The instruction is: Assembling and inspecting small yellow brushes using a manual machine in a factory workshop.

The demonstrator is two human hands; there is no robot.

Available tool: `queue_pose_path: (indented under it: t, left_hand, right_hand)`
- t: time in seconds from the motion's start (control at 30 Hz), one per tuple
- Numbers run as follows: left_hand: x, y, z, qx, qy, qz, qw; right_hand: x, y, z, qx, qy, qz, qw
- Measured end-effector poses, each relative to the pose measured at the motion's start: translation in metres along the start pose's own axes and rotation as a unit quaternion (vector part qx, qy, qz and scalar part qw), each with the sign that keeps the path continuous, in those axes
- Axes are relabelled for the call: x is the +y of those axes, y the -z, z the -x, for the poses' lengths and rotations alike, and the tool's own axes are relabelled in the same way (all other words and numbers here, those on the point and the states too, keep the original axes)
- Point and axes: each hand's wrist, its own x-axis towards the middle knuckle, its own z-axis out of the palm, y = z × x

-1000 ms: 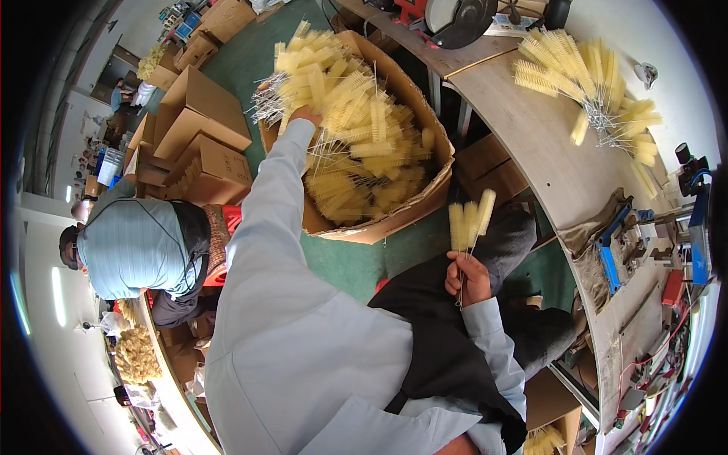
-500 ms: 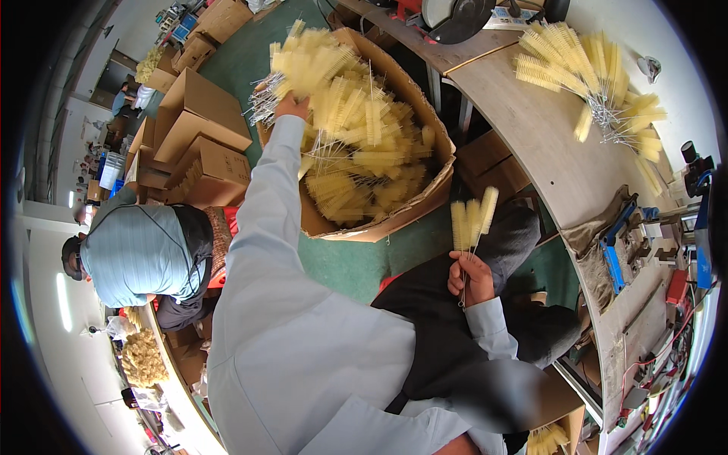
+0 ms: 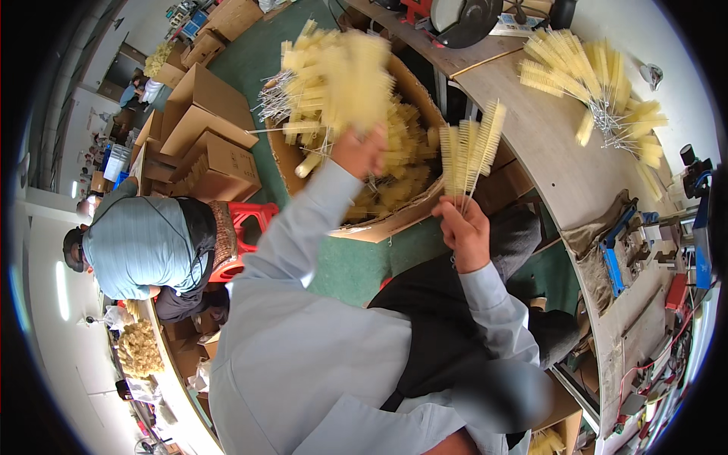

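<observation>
Two hands gripping yellow brushes over a cardboard box
Left hand (image 3: 358, 152) is clutching a big brush bundle (image 3: 337, 72) above the box (image 3: 394, 220); right hand (image 3: 462, 231) is pinching several brushes (image 3: 472, 148) by their wire stems

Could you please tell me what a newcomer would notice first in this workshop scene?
Most striking is the big bunch of pale yellow bristle brushes with wire stems that the left hand lifts above the large round cardboard box of the same brushes at top centre. Just right of it, the right hand holds a small fan of yellow brushes upright. More lie fanned on the curved grey worktable at upper right.
</observation>
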Motion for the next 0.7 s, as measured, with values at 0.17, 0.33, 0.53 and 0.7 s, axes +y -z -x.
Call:
queue_pose_path:
  t: [0.17,0.33,0.53,0.7]
  left_hand:
    - [-0.026,-0.099,0.071,0.001,-0.191,-0.227,0.955]
    - [-0.025,-0.117,0.104,-0.13,-0.226,-0.189,0.947]
    - [-0.052,0.032,0.011,-0.078,-0.072,-0.156,0.982]
    - [-0.095,0.219,-0.098,0.203,-0.059,-0.644,0.735]
  right_hand:
    - [0.018,-0.028,-0.006,0.044,0.062,0.062,0.995]
    - [0.019,-0.006,-0.005,0.149,0.118,-0.023,0.982]
    - [0.007,0.018,0.014,0.159,-0.025,-0.076,0.984]
    - [0.014,0.035,0.031,0.135,-0.083,-0.044,0.986]
